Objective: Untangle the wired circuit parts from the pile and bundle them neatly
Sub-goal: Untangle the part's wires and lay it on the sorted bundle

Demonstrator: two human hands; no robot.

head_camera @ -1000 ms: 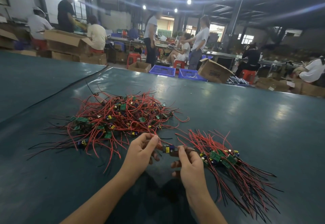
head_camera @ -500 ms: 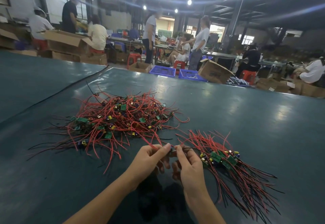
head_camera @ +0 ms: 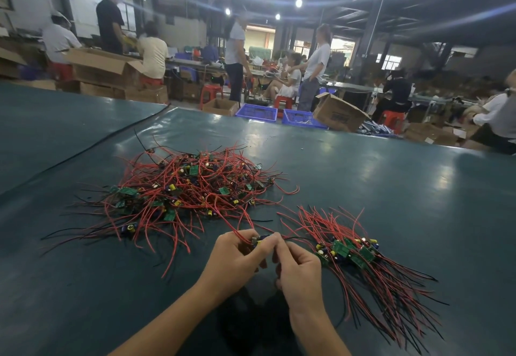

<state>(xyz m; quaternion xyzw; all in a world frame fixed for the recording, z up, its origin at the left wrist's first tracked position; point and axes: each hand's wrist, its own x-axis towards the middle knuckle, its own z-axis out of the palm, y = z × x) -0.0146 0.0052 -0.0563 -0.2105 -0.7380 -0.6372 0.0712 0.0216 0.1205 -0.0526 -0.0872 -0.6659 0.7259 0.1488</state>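
The table (head_camera: 377, 188) is covered with a smooth, glossy dark teal sheet that fills most of the view. A seam runs across its left side.

Two heaps lie on it. The pile (head_camera: 190, 188), left of centre, is a loose mound of thin red and black wires looped every way. Small green boards and yellow-topped cylinders are caught among them, too many and too knotted to count. The bundle (head_camera: 363, 266), at the right, is flatter. Its boards cluster near the middle and its wires lie roughly parallel, fanning toward the near right.

Past the far edge a tilted cardboard box (head_camera: 339, 112) sits beside two blue slatted crates (head_camera: 257, 111) (head_camera: 300, 117). The people behind are blurred.

Both hands meet in the gap between the two heaps, just in front of the pile. The left hand (head_camera: 234, 260) has its fingers curled in, pinching one part (head_camera: 258, 239) between thumb and fingertips. The right hand (head_camera: 298, 266) pinches the same part from the other side with thumb and forefinger, its other fingers folded under.

The part is tiny, dark blue with a yellow spot, and mostly hidden by the fingers. A red wire runs from it toward the pile and a black wire toward the bundle.
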